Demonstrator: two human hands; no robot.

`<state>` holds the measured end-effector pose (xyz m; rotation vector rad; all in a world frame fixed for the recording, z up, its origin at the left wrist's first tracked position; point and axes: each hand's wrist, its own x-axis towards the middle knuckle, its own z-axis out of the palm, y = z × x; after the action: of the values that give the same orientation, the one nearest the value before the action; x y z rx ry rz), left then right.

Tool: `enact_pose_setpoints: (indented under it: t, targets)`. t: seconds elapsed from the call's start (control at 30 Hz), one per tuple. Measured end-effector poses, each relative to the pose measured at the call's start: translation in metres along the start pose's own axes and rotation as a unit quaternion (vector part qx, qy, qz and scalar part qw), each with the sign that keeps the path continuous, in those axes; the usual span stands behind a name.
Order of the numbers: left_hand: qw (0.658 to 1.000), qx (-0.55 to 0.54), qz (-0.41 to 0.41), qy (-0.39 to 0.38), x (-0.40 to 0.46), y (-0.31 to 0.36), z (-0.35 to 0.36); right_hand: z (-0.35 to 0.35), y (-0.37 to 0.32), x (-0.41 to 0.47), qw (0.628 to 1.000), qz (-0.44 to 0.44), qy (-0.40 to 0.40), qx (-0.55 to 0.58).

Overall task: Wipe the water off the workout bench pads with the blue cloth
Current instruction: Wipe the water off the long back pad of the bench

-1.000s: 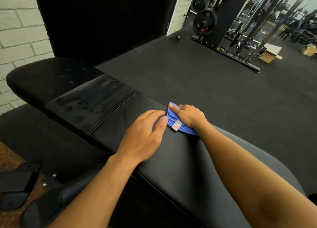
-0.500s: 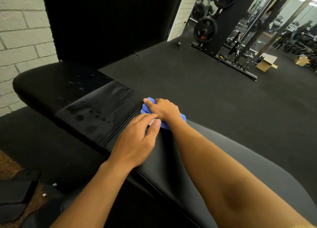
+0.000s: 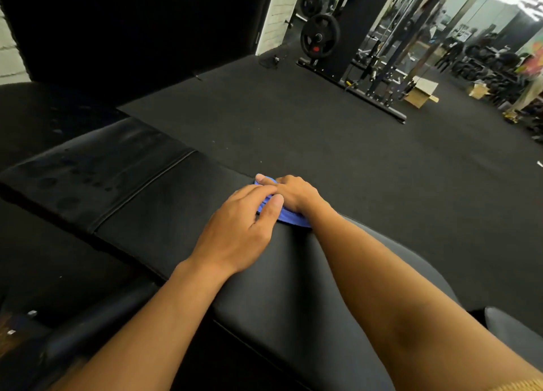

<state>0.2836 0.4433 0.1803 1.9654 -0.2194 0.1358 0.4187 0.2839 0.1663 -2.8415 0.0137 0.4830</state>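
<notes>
R hand (image 3: 296, 195) w/ blue cloth (image 3: 289, 217) slid back from the pad seam toward frame centre, fingers curled over it; L hand (image 3: 238, 229) flat, thumb touching cloth.

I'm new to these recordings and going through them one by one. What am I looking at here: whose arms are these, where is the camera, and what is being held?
There is no machine here: the arms belong to a person, and the single camera sits on their head, looking forward and down. They lean over a black workout bench in a gym. The right hand presses a bunched blue cloth onto the near pad. The left hand lies on the pad beside it, its fingertips reaching the cloth. Water drops still dot the middle pad farther along. Behind are a weight plate, a rack and a cardboard box on the dark floor.
</notes>
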Motion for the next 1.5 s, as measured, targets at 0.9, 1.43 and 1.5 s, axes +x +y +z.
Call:
enact_pose_setpoints:
  t: [0.9,1.43,1.5]
  targets:
    - [0.969,0.090,0.102,-0.206,-0.070,0.112,0.193,-0.036,0.288,-0.169,0.938,0.301,0.085,0.149]
    - [0.970,0.046,0.137,-0.194,-0.124,0.121,0.204,0.006,0.274,-0.253,0.898,0.354,0.156,0.211]
    - [0.970,0.038,0.142,-0.192,-0.134,0.123,0.205,0.009,0.270,-0.261,0.895,0.356,0.163,0.214]
